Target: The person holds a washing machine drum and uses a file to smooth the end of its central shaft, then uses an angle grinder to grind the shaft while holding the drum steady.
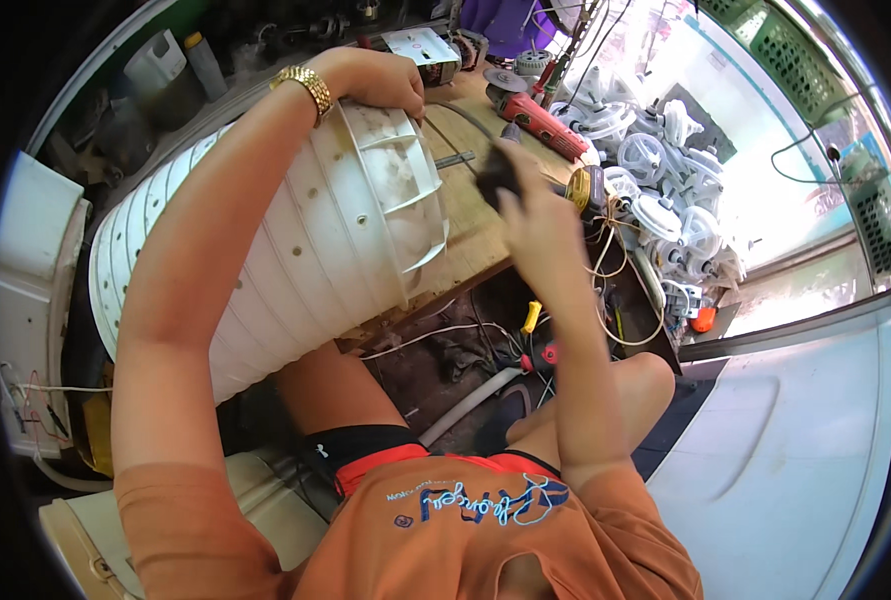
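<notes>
A long white washing-machine tub [295, 250], ribbed and dotted with small holes, lies on its side across the near left of the wooden bench, above my leg. My left hand [390, 82] reaches over it, its fingers curled on the upper edge of the finned, dirt-stained end. To the right of that end, my right hand [540, 205] is closed around a dark object [500, 180], blurred by motion, whose kind I cannot make out. A grey metal bar [455, 159] shows between the tub and this hand.
On the bench [480, 235] lie a red angle grinder [540, 122] and a yellow-black battery tool [585, 190]. Clear plastic parts [665, 190] are piled at the right. Cables and a grey hose [470, 405] lie below. A white panel [795, 430] stands at the right.
</notes>
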